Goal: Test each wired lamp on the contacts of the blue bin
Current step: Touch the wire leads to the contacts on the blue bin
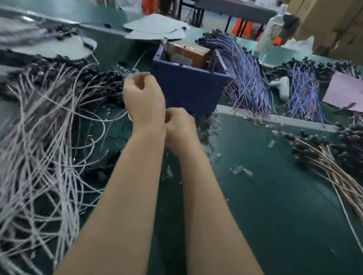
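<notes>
The blue bin (188,88) stands in the middle of the green table, with a brown box (186,53) and metal contacts inside it. My left hand (144,98) is just left of the bin's front, its fingers curled as if pinching a small clear lamp; blur hides the detail. My right hand (180,127) sits right behind the left wrist with curled fingers, their tips hidden. A thin white wire (101,114) loops in from the left and ends under the left wrist, by those fingertips. A big heap of white-wired lamps (40,135) lies on the left.
Bundles of blue-wired lamps (244,76) lean beside the bin on its right, with more further right (303,92). Pinkish-wired lamps (339,173) fan out at the right edge. Loose clear bulbs (241,170) litter the mat. A pink sheet (362,94) and a white bottle (271,32) stand behind.
</notes>
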The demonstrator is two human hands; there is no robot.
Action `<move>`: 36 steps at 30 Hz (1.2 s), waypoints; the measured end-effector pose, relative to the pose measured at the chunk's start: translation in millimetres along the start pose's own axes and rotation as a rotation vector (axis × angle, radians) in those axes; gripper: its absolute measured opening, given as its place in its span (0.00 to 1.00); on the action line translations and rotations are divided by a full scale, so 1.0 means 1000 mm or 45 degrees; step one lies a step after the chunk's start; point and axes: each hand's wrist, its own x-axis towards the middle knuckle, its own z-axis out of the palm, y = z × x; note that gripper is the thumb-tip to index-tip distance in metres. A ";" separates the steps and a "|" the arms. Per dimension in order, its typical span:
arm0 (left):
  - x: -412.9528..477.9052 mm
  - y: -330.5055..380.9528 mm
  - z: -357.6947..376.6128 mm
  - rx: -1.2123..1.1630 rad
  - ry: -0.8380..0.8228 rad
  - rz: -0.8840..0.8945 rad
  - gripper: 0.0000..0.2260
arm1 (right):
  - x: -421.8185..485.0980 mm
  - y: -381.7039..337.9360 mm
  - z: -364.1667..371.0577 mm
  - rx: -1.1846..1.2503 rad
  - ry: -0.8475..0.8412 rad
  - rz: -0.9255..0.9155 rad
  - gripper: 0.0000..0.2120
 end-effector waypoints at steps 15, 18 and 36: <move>0.031 -0.006 -0.038 0.532 -0.071 -0.287 0.17 | 0.028 -0.025 0.049 0.320 -0.194 0.214 0.09; 0.032 0.000 -0.038 0.500 -0.058 -0.175 0.16 | 0.028 -0.023 0.050 0.840 -0.100 0.299 0.09; -0.012 0.011 -0.001 0.858 -0.742 0.407 0.13 | -0.005 0.012 -0.061 1.650 0.328 0.071 0.07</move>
